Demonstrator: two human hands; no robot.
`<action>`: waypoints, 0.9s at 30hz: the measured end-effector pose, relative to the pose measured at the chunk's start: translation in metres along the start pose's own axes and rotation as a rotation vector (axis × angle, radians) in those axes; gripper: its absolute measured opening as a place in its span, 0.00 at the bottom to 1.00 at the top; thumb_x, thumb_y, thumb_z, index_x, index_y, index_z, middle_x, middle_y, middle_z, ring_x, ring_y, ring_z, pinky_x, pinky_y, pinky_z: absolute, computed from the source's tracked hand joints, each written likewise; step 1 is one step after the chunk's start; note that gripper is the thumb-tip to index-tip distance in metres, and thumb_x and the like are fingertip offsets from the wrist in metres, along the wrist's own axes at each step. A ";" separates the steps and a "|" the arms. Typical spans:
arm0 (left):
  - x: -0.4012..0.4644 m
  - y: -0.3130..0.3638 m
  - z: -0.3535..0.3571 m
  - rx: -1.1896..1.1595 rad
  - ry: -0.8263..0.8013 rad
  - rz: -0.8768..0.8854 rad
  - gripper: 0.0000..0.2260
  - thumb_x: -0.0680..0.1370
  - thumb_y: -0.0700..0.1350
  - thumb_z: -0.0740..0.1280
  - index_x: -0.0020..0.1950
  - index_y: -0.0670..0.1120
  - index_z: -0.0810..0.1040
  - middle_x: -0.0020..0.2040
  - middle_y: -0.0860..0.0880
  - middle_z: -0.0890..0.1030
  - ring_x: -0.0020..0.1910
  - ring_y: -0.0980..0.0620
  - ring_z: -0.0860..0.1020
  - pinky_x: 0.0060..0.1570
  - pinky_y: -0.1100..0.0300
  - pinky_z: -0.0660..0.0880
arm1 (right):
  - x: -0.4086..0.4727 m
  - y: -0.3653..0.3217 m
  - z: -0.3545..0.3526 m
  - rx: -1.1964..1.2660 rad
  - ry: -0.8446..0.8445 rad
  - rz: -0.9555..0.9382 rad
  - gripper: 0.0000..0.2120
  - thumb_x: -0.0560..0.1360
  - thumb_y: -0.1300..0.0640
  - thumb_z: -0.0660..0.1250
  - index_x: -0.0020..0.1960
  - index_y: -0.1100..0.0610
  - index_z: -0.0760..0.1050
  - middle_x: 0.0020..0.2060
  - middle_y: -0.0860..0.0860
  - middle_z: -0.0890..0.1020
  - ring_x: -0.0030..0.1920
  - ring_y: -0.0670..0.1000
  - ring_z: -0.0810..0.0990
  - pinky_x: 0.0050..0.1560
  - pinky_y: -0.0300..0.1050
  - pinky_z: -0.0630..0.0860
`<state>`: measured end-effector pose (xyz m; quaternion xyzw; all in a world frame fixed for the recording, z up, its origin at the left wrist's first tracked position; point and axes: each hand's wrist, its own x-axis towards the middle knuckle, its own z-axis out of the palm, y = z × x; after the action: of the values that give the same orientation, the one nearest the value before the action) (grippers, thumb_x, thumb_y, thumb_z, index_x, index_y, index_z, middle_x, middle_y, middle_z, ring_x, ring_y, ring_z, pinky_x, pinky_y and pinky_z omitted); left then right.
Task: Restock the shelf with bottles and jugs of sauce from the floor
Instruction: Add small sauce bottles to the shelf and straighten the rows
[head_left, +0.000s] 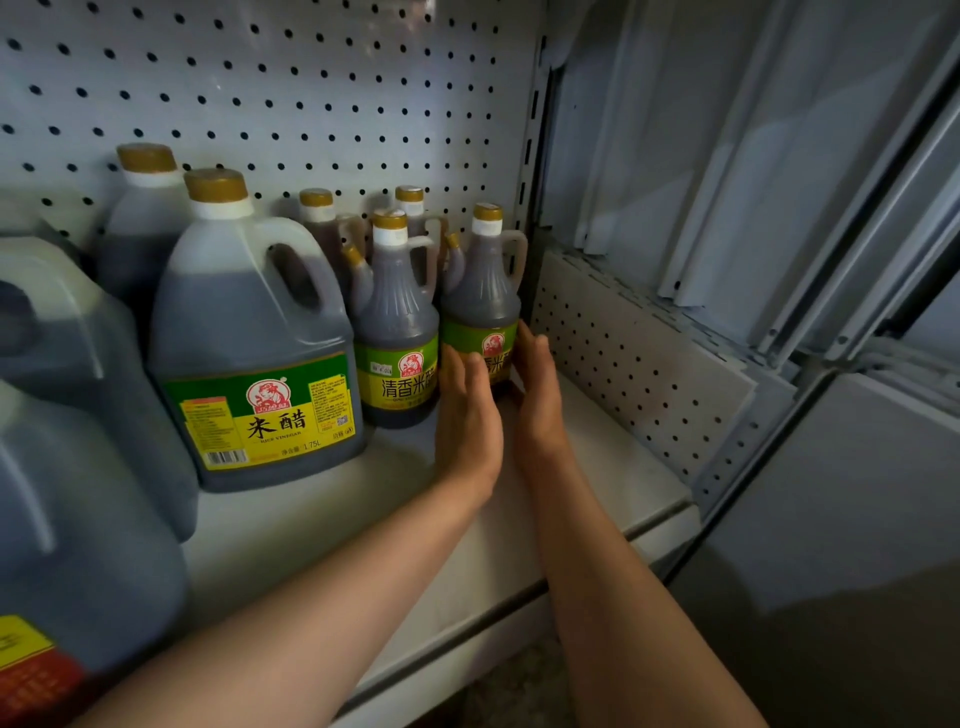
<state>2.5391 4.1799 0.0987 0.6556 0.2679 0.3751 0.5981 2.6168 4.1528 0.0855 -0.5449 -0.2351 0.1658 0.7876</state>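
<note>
On the shelf (571, 467), by its right end, a small dark bottle (480, 301) stands between both hands: left hand (467, 415) and right hand (537, 395) cup its base, fingers nearly straight against it. They hide part of its label. Beside it, a jug (249, 338) reads "RICE VINEGAR 1.75L".

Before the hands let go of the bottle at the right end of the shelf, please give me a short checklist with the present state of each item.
1. Rightmost bottle upright: ok.
2. Left hand and right hand flank its base: ok.
3. Its base fully on the shelf: cannot tell, hands hide it.
4. Label faces front: ok.
5. Beside the neighbouring bottle, in line: ok.
</note>
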 end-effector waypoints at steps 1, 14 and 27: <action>-0.005 0.001 0.000 0.017 -0.005 0.009 0.28 0.85 0.58 0.49 0.82 0.48 0.51 0.82 0.53 0.51 0.79 0.58 0.51 0.72 0.66 0.48 | -0.001 0.000 0.001 0.009 -0.004 0.011 0.26 0.82 0.39 0.54 0.73 0.52 0.73 0.64 0.51 0.82 0.68 0.50 0.78 0.71 0.53 0.71; -0.007 0.019 -0.015 0.322 -0.038 -0.069 0.27 0.85 0.58 0.48 0.82 0.48 0.56 0.81 0.46 0.58 0.78 0.47 0.59 0.75 0.54 0.55 | -0.011 -0.005 0.007 -0.196 -0.004 -0.056 0.30 0.77 0.29 0.59 0.68 0.48 0.78 0.61 0.50 0.84 0.64 0.50 0.81 0.69 0.61 0.73; -0.005 0.022 -0.011 0.071 0.085 -0.197 0.24 0.84 0.60 0.51 0.78 0.53 0.66 0.78 0.49 0.66 0.75 0.47 0.65 0.74 0.49 0.62 | -0.015 -0.002 0.006 -0.229 0.022 -0.110 0.28 0.80 0.35 0.59 0.71 0.51 0.77 0.60 0.49 0.84 0.62 0.46 0.82 0.65 0.51 0.77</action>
<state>2.5253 4.1794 0.1197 0.6302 0.3696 0.3322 0.5966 2.6008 4.1493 0.0867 -0.6193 -0.2735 0.0886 0.7307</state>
